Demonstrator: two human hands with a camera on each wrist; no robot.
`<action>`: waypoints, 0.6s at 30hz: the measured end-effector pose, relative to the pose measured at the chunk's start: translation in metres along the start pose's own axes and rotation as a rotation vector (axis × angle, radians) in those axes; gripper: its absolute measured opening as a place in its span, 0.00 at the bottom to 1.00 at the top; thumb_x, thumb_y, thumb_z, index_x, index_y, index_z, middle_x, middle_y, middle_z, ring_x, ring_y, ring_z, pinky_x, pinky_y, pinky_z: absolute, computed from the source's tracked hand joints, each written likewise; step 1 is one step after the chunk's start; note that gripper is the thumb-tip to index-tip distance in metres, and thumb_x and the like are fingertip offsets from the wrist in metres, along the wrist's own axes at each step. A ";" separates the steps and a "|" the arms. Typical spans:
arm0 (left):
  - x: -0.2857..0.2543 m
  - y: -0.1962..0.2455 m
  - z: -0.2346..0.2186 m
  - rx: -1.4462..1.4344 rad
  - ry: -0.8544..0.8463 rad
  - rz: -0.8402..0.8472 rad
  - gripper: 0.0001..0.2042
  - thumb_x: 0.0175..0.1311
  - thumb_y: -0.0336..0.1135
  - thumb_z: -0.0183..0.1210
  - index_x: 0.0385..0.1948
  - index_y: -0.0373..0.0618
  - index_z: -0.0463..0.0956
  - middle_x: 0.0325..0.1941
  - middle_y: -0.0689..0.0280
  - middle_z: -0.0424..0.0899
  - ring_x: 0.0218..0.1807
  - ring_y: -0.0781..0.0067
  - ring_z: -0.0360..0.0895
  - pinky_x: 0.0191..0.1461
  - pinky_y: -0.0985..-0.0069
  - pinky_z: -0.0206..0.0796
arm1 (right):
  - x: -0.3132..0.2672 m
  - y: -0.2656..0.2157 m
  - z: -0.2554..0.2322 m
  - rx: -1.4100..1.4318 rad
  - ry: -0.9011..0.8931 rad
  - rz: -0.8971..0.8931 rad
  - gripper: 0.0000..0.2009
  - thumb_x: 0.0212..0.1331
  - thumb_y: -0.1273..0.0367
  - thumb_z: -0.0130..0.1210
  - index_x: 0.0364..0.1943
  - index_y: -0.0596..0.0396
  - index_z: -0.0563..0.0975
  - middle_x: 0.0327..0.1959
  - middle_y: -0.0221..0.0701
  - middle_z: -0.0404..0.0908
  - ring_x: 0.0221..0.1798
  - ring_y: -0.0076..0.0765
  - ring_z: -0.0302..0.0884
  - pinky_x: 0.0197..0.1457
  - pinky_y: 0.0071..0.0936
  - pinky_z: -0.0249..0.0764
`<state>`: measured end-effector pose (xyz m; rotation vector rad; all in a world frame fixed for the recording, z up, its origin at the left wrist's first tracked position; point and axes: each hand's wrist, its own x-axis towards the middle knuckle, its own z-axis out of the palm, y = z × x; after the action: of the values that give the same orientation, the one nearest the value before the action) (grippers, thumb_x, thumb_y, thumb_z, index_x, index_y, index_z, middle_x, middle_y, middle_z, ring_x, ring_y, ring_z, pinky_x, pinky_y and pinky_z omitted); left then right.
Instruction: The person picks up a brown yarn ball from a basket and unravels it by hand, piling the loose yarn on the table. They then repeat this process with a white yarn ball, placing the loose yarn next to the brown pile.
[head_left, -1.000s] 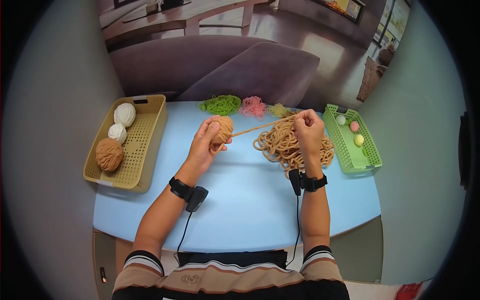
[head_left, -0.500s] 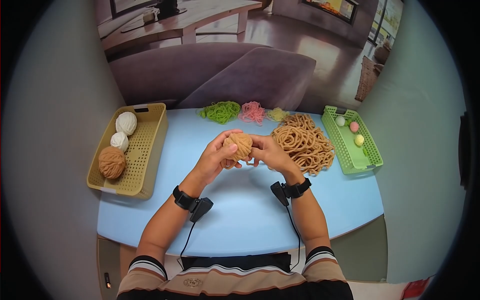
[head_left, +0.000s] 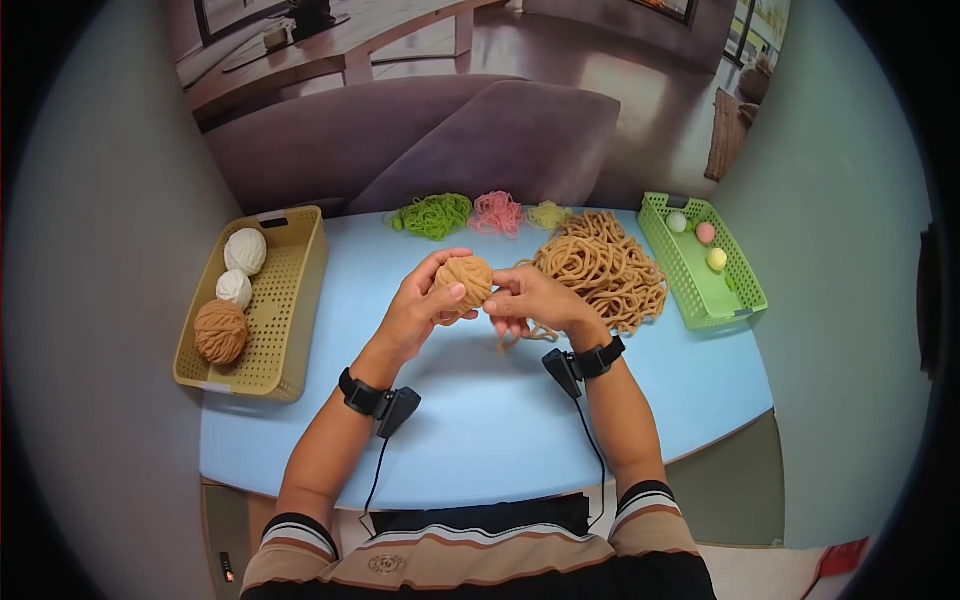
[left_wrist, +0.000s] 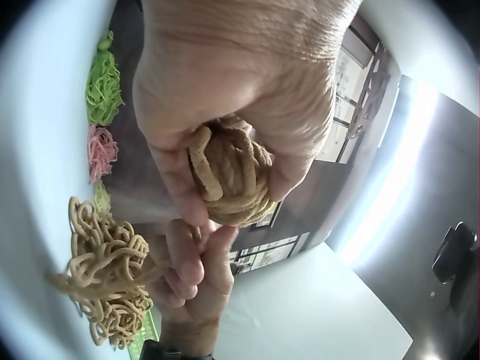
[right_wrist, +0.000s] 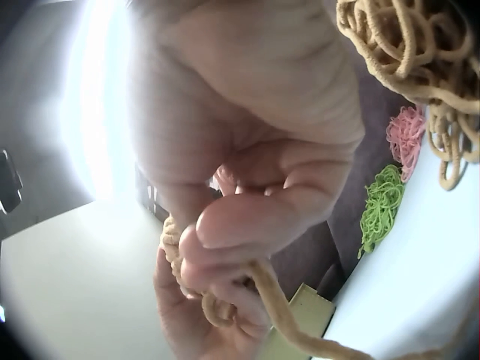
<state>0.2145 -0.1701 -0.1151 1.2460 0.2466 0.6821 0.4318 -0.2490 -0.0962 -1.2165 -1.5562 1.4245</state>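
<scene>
In the head view my left hand grips a tan ball of yarn above the middle of the table, thumb across its near side. My right hand is close at the ball's right side. Its curled fingers hold the thick yarn strand, which trails down from them in the right wrist view. Behind the right hand lies a loose heap of the same tan yarn. A short loop of yarn stands out on the ball under the left palm.
At the left stands a tan basket with two white yarn balls and a brown one. Green yarn, pink yarn and pale yellow yarn lie along the back edge. A green basket with several small balls stands at the right.
My right hand has come from over the heap, where it stretched the strand taut, to the ball's right side. The left hand has brought the ball slightly right and nearer me.
</scene>
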 end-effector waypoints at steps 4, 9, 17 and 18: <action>0.001 -0.004 -0.007 -0.059 -0.050 -0.031 0.30 0.65 0.43 0.61 0.67 0.46 0.63 0.59 0.59 0.77 0.53 0.67 0.81 0.49 0.69 0.78 | -0.001 -0.005 -0.004 -0.139 0.198 0.042 0.11 0.71 0.62 0.56 0.38 0.54 0.84 0.18 0.19 0.74 0.18 0.13 0.65 0.21 0.16 0.62; 0.002 -0.013 -0.009 0.070 -0.050 -0.113 0.29 0.66 0.43 0.61 0.67 0.48 0.64 0.54 0.60 0.79 0.44 0.71 0.82 0.42 0.73 0.77 | 0.004 0.005 -0.015 0.008 0.667 -0.187 0.11 0.72 0.64 0.55 0.39 0.57 0.83 0.17 0.19 0.72 0.19 0.13 0.64 0.22 0.17 0.59; 0.010 -0.027 -0.026 -0.117 0.153 -0.047 0.25 0.74 0.43 0.55 0.68 0.49 0.61 0.48 0.62 0.79 0.37 0.74 0.82 0.36 0.79 0.78 | -0.019 -0.009 -0.042 -0.162 1.131 -0.473 0.12 0.73 0.64 0.55 0.38 0.59 0.83 0.18 0.21 0.72 0.20 0.15 0.65 0.24 0.19 0.60; 0.011 -0.027 -0.025 -0.147 0.216 -0.009 0.25 0.74 0.43 0.55 0.68 0.49 0.60 0.48 0.62 0.79 0.37 0.73 0.82 0.36 0.79 0.78 | -0.020 -0.006 -0.047 -0.200 1.168 -0.478 0.12 0.73 0.65 0.55 0.39 0.59 0.83 0.17 0.22 0.72 0.20 0.15 0.66 0.24 0.19 0.61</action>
<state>0.2190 -0.1483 -0.1466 1.0311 0.3737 0.8138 0.4810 -0.2518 -0.0810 -1.2871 -1.0058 0.1167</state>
